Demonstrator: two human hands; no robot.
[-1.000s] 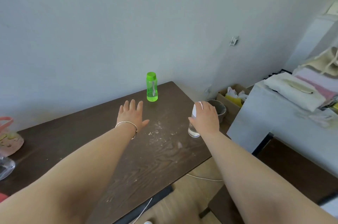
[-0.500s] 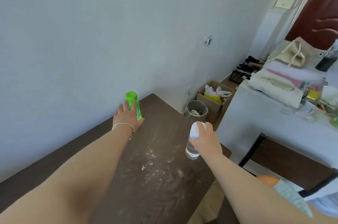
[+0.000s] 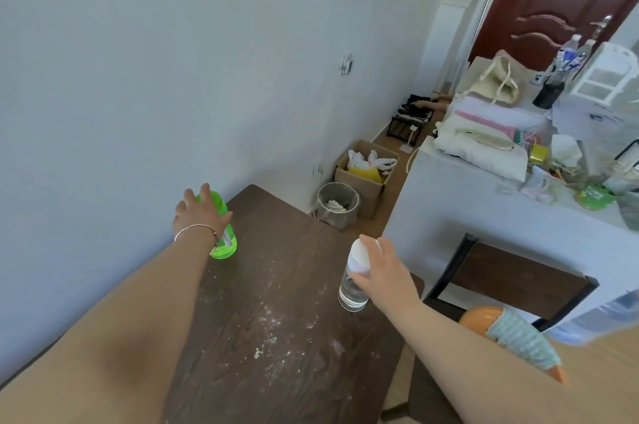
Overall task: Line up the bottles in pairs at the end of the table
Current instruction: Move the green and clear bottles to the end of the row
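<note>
Left hand (image 3: 198, 216): wrapped over the top of the green bottle (image 3: 226, 245), thumb down one side.
Green bottle: upright on the counter (image 3: 276, 285), close to the wall (image 3: 138, 77), towards the far end.
Right hand (image 3: 383, 268): grasps the clear bottle (image 3: 351, 294) at its white top.
Clear bottle: upright near the counter's right edge, well apart from the green one.
Reason: holding each by the top probably lets both be brought together as a pair.
</note>
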